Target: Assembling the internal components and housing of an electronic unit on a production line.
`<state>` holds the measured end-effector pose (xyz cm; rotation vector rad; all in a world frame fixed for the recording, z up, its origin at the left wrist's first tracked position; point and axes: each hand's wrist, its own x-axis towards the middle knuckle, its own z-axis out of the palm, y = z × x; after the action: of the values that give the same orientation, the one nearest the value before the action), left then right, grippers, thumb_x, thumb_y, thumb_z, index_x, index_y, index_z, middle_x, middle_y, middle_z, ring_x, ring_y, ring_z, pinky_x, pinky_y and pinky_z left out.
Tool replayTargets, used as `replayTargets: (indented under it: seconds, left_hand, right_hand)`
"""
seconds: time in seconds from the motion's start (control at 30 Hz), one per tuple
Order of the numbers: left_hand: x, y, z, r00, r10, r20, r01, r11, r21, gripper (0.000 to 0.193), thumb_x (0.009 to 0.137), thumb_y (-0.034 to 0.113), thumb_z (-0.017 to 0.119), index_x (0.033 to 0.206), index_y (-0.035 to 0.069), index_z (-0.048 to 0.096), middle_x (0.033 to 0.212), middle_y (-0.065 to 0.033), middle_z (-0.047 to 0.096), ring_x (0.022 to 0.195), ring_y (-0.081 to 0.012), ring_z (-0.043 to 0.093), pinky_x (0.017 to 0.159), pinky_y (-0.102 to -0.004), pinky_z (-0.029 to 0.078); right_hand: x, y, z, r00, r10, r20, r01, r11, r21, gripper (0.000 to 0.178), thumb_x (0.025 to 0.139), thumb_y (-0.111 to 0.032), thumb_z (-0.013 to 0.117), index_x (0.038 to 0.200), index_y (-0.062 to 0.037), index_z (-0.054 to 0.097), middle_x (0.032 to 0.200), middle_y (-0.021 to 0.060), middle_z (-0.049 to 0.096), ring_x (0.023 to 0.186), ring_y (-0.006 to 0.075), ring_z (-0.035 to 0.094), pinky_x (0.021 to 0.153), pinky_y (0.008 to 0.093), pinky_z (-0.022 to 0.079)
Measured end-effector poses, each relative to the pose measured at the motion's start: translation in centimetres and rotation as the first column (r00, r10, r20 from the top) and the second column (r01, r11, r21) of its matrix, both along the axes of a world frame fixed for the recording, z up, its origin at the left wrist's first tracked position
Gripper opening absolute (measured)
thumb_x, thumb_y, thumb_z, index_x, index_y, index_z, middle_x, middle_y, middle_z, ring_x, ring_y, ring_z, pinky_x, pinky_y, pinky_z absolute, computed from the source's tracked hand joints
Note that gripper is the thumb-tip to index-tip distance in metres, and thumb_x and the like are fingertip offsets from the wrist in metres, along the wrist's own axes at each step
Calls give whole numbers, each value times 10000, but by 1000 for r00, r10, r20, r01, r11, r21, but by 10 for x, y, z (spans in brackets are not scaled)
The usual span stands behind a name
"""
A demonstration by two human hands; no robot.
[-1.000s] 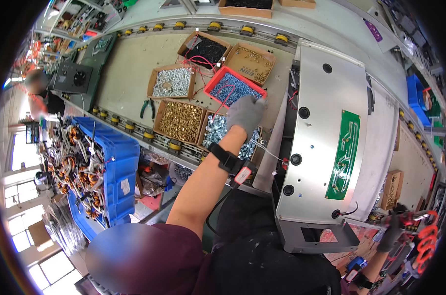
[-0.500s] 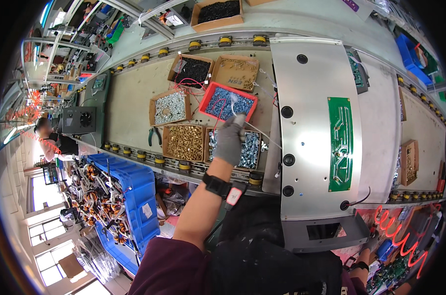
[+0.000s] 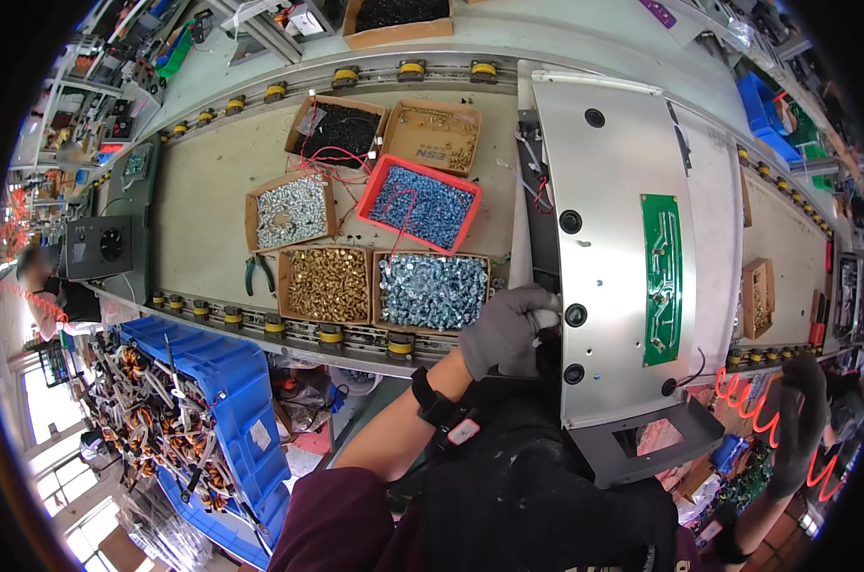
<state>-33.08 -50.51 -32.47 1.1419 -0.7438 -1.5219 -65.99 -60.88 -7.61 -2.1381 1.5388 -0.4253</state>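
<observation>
My left hand (image 3: 510, 331), in a grey glove, is closed at the left edge of a silvery metal panel (image 3: 608, 286). Its fingertips are curled at a dark gap beside the panel, and what they pinch is hidden. A green circuit board (image 3: 660, 276) lies on the panel, which also bears several black round feet. Out to the right, my gloved right hand (image 3: 800, 419) is raised beside a red coiled hose (image 3: 751, 410); its fingers stretch upward and look apart, with nothing distinct in them. Left of the panel, wires (image 3: 537, 181) stick out from the dark side.
Boxes of blue-silver screws (image 3: 432, 291), brass-coloured fasteners (image 3: 327, 286), silver screws (image 3: 291, 212) and black parts (image 3: 341, 133) surround a red tray (image 3: 422, 205) of blue screws. Pliers (image 3: 258, 274) lie nearby. A blue crate (image 3: 232, 400) of wired parts stands lower left, a person (image 3: 55, 296) beyond.
My left hand has left the screw boxes and moved right and nearer to the panel's edge. My right hand has risen into view beside the hose. The whole view has shifted slightly.
</observation>
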Motion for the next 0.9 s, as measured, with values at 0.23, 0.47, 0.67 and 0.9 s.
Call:
replayTargets:
  seconds: [0.23, 0.47, 0.67, 0.9]
  left_hand:
    - [13, -11, 1, 858, -55, -511, 188, 959, 214, 223, 905, 174, 593, 1051, 11, 634, 721, 26, 554, 544, -14, 457, 493, -174, 375]
    - [15, -20, -21, 947, -321, 27, 318, 944, 87, 161, 869, 102, 609, 964, -24, 644, 796, -31, 627, 736, -96, 570, 678, -251, 478]
    - [12, -17, -17, 982, -172, -82, 172, 985, -8, 126, 826, 96, 623, 902, 2, 659, 788, -98, 633, 718, -169, 597, 652, -306, 481]
    - [3, -21, -19, 898, -168, 406, 236, 964, -125, 112, 758, 19, 614, 859, 18, 663, 821, -142, 619, 712, -255, 606, 643, -314, 488]
  right_hand:
    - [172, -43, -36, 698, 714, -54, -678, 683, 271, 345, 703, -82, 666, 1036, -29, 596, 901, 113, 635, 782, 279, 608, 702, 381, 480]
    - [205, -53, -74, 665, 744, -65, -648, 617, 447, 351, 760, -143, 689, 1089, -83, 586, 926, 91, 654, 776, 254, 640, 691, 377, 512]
    - [202, -43, -85, 719, 695, -11, -589, 618, 521, 352, 785, -153, 681, 1116, -97, 576, 955, 83, 660, 798, 245, 645, 706, 365, 516]
    - [195, -39, -92, 694, 715, -85, -586, 630, 509, 400, 757, -106, 689, 1140, -53, 584, 952, 106, 657, 796, 266, 643, 720, 364, 516]
